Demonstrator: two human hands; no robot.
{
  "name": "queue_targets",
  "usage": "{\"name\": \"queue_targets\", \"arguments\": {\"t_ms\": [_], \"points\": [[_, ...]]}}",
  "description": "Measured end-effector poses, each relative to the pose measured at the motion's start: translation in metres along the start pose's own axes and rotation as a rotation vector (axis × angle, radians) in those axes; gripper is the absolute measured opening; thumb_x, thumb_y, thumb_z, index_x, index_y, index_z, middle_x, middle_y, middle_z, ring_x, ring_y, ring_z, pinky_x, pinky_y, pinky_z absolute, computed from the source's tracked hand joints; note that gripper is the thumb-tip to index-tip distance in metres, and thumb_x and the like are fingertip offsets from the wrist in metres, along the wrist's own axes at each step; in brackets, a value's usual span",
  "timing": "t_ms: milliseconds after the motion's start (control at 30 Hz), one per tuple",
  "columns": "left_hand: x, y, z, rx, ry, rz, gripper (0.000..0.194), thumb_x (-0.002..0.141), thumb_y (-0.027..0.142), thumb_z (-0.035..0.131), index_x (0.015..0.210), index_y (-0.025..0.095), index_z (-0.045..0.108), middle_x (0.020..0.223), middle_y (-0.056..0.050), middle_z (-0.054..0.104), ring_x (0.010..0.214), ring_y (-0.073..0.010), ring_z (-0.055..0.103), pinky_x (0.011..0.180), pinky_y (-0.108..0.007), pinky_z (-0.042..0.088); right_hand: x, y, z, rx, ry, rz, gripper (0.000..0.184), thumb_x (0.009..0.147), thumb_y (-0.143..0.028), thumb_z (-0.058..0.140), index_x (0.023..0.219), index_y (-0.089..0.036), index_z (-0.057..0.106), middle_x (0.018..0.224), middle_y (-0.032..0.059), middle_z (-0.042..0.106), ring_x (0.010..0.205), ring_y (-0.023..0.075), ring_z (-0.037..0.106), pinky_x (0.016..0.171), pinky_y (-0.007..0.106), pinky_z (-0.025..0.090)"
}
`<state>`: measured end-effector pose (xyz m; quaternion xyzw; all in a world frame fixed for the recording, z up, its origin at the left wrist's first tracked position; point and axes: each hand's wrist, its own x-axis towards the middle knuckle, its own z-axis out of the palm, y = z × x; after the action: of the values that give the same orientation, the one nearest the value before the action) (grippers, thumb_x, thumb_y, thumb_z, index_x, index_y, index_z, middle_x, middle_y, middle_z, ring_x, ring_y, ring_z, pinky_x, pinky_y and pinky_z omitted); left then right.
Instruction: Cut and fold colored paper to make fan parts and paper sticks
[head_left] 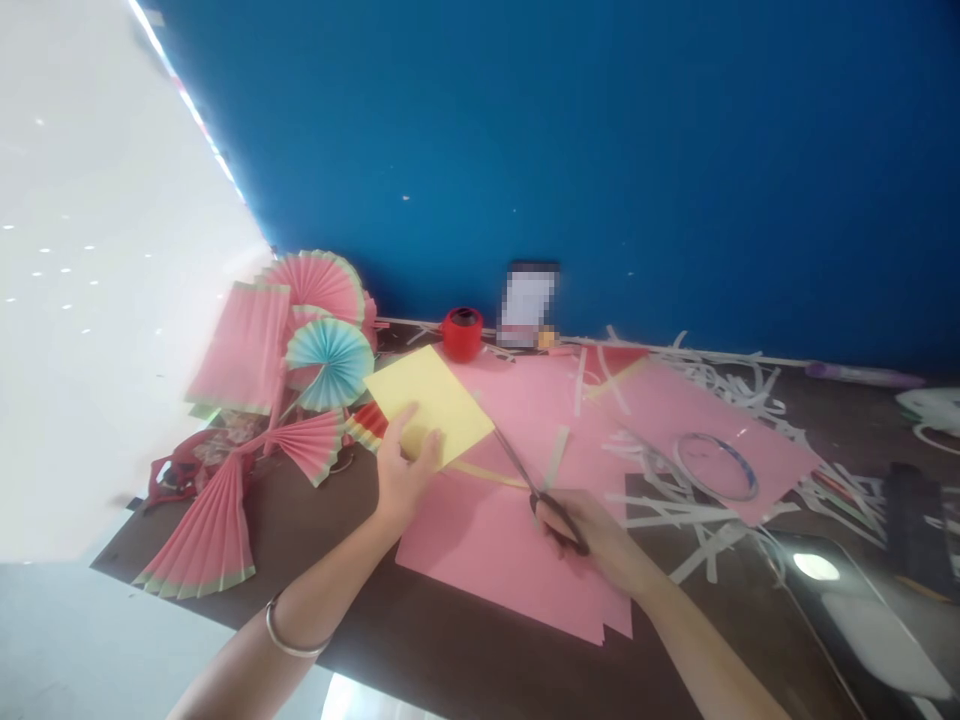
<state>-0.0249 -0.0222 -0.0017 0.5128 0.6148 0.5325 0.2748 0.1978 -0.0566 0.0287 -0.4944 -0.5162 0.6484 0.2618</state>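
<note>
My left hand (405, 465) grips a yellow sheet of paper (439, 400) by its lower left edge, tilted above the table. In my right hand (581, 530) is a pair of scissors (517, 460) with black handles. The blades point up and left, and their tips meet the right corner of the yellow sheet. Beneath both hands lie pink paper sheets (495, 560). A thin yellow paper strip (491, 475) rests on the pink paper between my hands.
Pleated pink paper fans (217, 530) and a blue pleated fan (330, 362) lie at the left. A red tape roll (462, 335) stands near the blue wall. White paper strips (697, 515), a bangle-like ring (716, 465) and a phone (862, 620) are on the right.
</note>
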Motion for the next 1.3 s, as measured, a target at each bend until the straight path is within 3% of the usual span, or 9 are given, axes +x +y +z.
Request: {"name": "queue_targets", "arguments": {"t_ms": [300,767,1300], "points": [[-0.008,0.007,0.0,-0.014,-0.101,0.03,0.042,0.077,0.036,0.06,0.115,0.019,0.054,0.12,-0.01,0.056,0.114,-0.0236,0.051,0.096,-0.038,0.042,0.004,0.009,-0.001,-0.03,-0.046,-0.023,0.041,0.082,-0.051,0.046,0.058,-0.017,0.048,0.05,-0.0021,0.047,0.045,0.0097,0.042,0.047,0.025,0.028],[-0.011,0.01,0.002,-0.04,-0.126,0.024,0.041,0.076,0.034,0.061,0.114,0.018,0.055,0.119,-0.01,0.057,0.112,-0.0234,0.052,0.095,-0.037,0.042,0.006,0.007,0.0,-0.077,-0.041,0.013,0.048,0.073,-0.063,0.047,0.056,-0.018,0.045,0.049,-0.0009,0.047,0.044,0.0106,0.042,0.043,0.025,0.026],[-0.012,0.01,0.001,-0.038,-0.124,0.024,0.042,0.076,0.035,0.061,0.115,0.019,0.054,0.119,-0.009,0.057,0.111,-0.0233,0.053,0.094,-0.037,0.043,0.005,0.001,0.004,-0.029,-0.013,-0.003,0.045,0.074,-0.058,0.05,0.053,-0.018,0.044,0.048,-0.002,0.045,0.044,0.01,0.042,0.045,0.025,0.028]]}}
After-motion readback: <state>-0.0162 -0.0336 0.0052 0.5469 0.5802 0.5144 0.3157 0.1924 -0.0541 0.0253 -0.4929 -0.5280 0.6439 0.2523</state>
